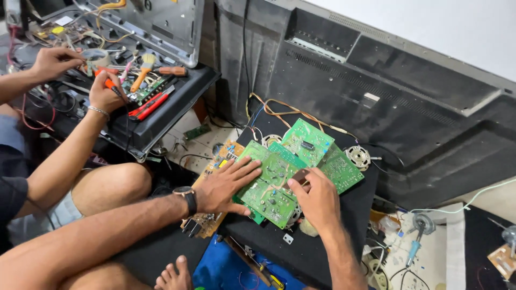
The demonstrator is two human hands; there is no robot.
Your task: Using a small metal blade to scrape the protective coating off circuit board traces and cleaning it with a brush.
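The left hand (223,188) lies flat with open fingers on the green circuit board (269,188), the right hand (317,201) pinches its edge, and the loose stack could slide off.

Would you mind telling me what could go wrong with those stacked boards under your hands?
The green circuit boards lie overlapped on a black box, so pressing with the left hand might bend or scratch them. The right hand could snag the loose wires behind the stack. The lowest board overhangs the edge and may slip.
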